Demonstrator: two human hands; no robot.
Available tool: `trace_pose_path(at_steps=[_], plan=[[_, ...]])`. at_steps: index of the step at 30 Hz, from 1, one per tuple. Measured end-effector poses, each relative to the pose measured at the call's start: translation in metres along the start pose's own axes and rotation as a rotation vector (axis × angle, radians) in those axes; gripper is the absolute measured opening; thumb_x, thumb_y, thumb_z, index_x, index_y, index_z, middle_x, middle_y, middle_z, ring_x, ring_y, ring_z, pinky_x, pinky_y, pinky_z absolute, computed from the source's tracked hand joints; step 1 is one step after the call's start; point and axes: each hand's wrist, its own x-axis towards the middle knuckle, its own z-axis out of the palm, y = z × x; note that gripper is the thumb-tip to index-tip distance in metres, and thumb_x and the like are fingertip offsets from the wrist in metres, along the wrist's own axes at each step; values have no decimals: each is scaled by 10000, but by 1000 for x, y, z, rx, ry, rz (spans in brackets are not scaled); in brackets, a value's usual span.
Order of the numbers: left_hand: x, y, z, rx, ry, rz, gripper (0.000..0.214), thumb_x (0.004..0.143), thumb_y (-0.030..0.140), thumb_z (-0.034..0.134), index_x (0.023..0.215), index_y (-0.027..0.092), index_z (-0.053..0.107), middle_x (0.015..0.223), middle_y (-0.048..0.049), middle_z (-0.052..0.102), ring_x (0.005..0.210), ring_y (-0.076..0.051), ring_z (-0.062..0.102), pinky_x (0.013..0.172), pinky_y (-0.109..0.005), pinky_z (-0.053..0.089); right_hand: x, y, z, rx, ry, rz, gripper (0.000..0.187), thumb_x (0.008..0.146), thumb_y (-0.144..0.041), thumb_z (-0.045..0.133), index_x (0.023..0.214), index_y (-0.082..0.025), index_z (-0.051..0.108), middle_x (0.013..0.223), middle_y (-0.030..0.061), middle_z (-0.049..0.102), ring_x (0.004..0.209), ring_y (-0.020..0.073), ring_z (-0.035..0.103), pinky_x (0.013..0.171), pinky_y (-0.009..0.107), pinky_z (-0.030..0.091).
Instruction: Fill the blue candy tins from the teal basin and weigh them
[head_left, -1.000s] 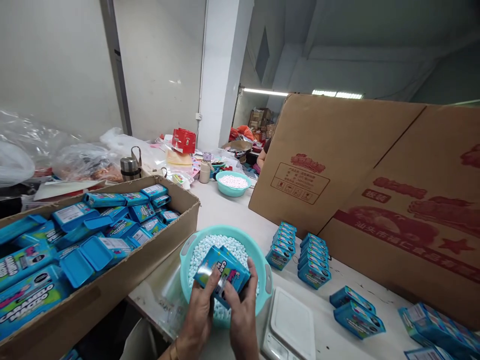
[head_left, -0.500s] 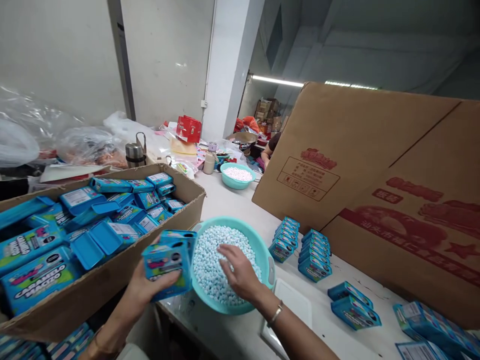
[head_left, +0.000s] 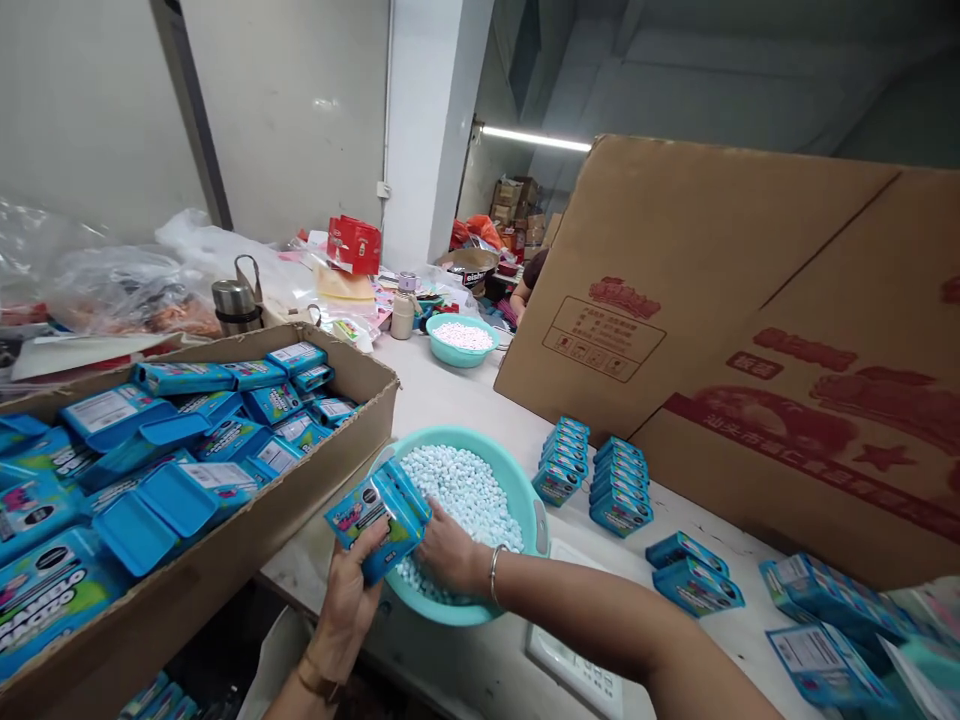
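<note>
My left hand [head_left: 346, 600] grips a small open blue candy box [head_left: 379, 515], tilted at the near left rim of a teal basin [head_left: 525, 500]. The basin is full of small white-blue candy pellets [head_left: 465, 490]. My right hand [head_left: 448, 555] lies in the pellets right beside the box's open end, fingers curled down into them and partly hidden by the box. A thin bracelet sits on my right wrist.
A cardboard box of blue candy boxes [head_left: 187, 440] stands left. Two rows of filled boxes [head_left: 592, 475] and loose ones [head_left: 694, 570] lie right of the basin. Large cardboard sheets [head_left: 750, 330] lean behind. A white scale [head_left: 577, 665] sits near. A second basin [head_left: 463, 340] and another person's arm [head_left: 523, 290] are far back.
My left hand brought the open box from the left over to the basin's rim. My right hand slid across the pellets toward the box's opening.
</note>
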Motion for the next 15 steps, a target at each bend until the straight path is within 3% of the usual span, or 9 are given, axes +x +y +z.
trace_pose_path(at_steps=[4, 7, 9, 11, 13, 15], plan=[[2, 8, -2, 81, -39, -47, 349, 652, 104, 761, 975, 185, 659, 876, 2, 748, 760, -188, 724, 686, -262, 598, -16, 31, -15, -9, 17, 78, 363, 928, -163, 445, 1261, -103, 576, 1398, 210, 508, 1368, 340, 380, 1111, 554, 311], [5, 24, 14, 259, -170, 54, 565, 563, 147, 831, 1090, 193, 633, 981, -30, 734, 855, -238, 708, 754, -313, 575, -36, 52, -32, 195, 82, 177, 389, 959, -196, 420, 1331, -183, 532, 1402, 148, 525, 1377, 285, 382, 1123, 524, 301], [12, 33, 28, 553, -328, 229, 787, 507, 149, 857, 1237, 225, 572, 1171, -66, 680, 1041, -289, 654, 898, -360, 521, -49, 63, -37, 432, 194, 388, 400, 958, -295, 462, 1348, -234, 526, 1455, 101, 487, 1401, 262, 350, 1156, 498, 253], [22, 34, 42, 1000, -488, 397, 894, 505, 129, 829, 1332, 245, 510, 1295, -103, 599, 1201, -349, 552, 1039, -428, 406, -59, 73, -34, 658, 287, 651, 469, 941, -378, 481, 1387, -236, 490, 1495, 96, 442, 1412, 259, 336, 1168, 482, 232], [33, 26, 51, 1393, -592, 458, 864, 510, 92, 770, 1326, 225, 518, 1277, -148, 583, 1247, -414, 486, 1093, -514, 295, -64, 80, -25, 795, 311, 850, 535, 931, -409, 463, 1418, -189, 452, 1491, 139, 438, 1402, 285, 356, 1154, 506, 251], [43, 11, 55, 1581, -638, 440, 794, 494, 55, 720, 1259, 194, 561, 1215, -185, 595, 1222, -464, 474, 1083, -586, 240, -63, 84, -15, 845, 309, 959, 564, 917, -421, 461, 1408, -145, 459, 1469, 181, 452, 1389, 319, 373, 1132, 536, 271]])
